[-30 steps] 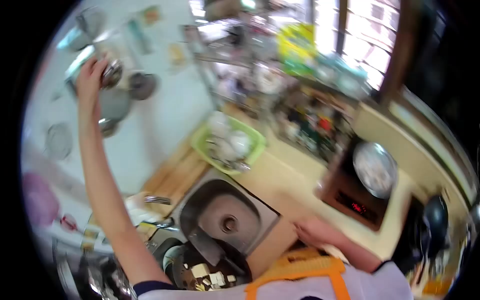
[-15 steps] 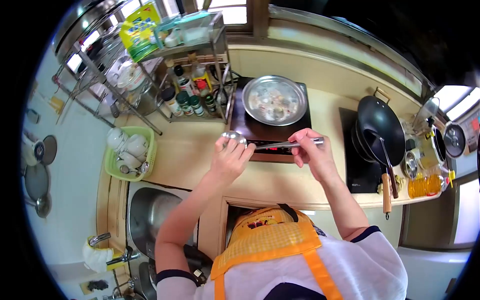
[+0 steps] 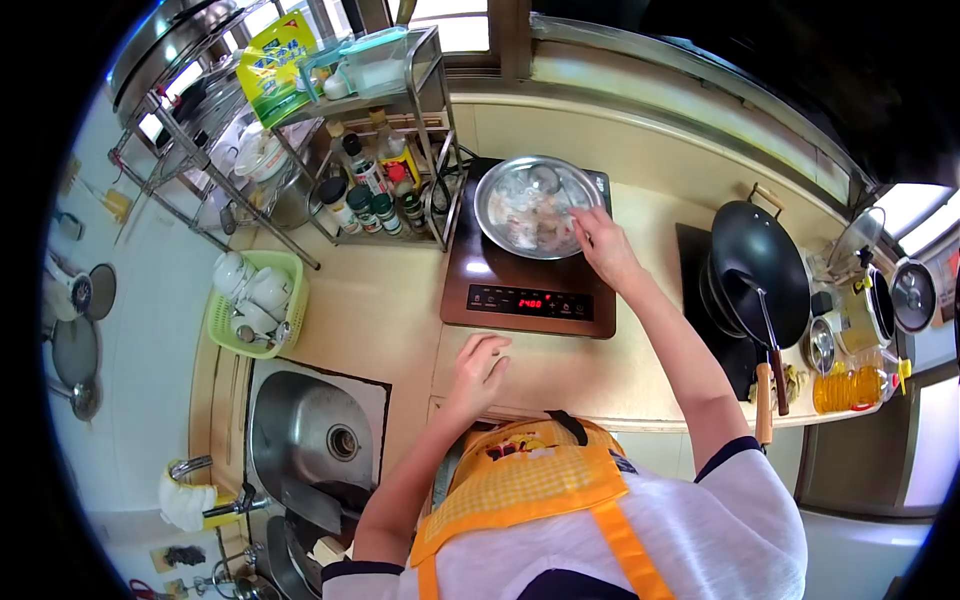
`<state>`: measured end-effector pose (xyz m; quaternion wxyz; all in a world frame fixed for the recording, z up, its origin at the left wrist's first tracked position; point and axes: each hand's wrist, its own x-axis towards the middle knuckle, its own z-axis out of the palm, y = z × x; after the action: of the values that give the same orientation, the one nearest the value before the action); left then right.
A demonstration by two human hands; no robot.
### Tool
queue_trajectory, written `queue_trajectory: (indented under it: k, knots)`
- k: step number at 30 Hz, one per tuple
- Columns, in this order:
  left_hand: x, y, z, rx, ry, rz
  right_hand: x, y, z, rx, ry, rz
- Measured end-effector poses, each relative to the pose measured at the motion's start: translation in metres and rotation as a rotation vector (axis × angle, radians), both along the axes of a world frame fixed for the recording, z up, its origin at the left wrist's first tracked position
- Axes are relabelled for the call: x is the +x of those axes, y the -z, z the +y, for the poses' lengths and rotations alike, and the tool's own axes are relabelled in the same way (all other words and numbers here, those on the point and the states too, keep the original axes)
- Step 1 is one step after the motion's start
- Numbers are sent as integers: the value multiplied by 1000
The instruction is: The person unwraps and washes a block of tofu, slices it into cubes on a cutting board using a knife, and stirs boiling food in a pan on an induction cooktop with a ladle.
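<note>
A round metal pot (image 3: pixel 483 212) sits on the induction cooktop (image 3: pixel 525 280), with cloudy liquid and pale pieces of food inside. At the pot's right rim, my right hand (image 3: pixel 605 245) is closed on the handle of a metal ladle. The ladle's round bowl (image 3: pixel 543 180) shows faintly in the liquid, near the far side. My left hand (image 3: pixel 480 372) is over the counter in front of the cooktop, fingers loosely bent and apart, with nothing visible in it.
On the left stand a metal rack (image 3: pixel 445 150) with seasoning bottles, a green basket (image 3: pixel 215 325) of cups, and a sink (image 3: pixel 310 415). On the right are a black wok (image 3: pixel 755 250), a glass lid (image 3: pixel 862 230) and an oil bottle (image 3: pixel 845 390).
My right hand has moved forward with the ladle, taking its bowl into the pot. My left hand has let go of the ladle's bowl end and come back toward my body.
</note>
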<state>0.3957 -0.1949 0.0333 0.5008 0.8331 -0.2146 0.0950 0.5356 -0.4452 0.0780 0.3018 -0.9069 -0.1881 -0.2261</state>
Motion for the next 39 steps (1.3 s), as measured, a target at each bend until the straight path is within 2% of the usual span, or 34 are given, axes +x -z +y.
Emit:
queue_trajectory:
  k: [2,9,15,20,24,29,35,39]
  knots:
    - [-10,9,11,-43,-74,70,-7,2,4,-58,-47,67]
    - [-32,14,37,-118,-260,197,-52,-9,-4,-97,-193,12]
    - [-36,15,41,-89,-265,197,-66,-29,-9,-173,-222,47]
    - [-34,10,38,-103,-242,165,-16,-21,10,-232,-189,-54]
    - [-35,13,40,-94,-234,184,18,-7,19,-411,-247,-37]
    - [-41,23,44,-121,-253,249,-4,-23,6,-608,-371,15]
    - [-28,29,37,-116,-165,234,-37,-39,-24,-580,-515,-100]
    - [-14,19,21,-152,-95,234,-52,-50,-31,-572,-508,-73]
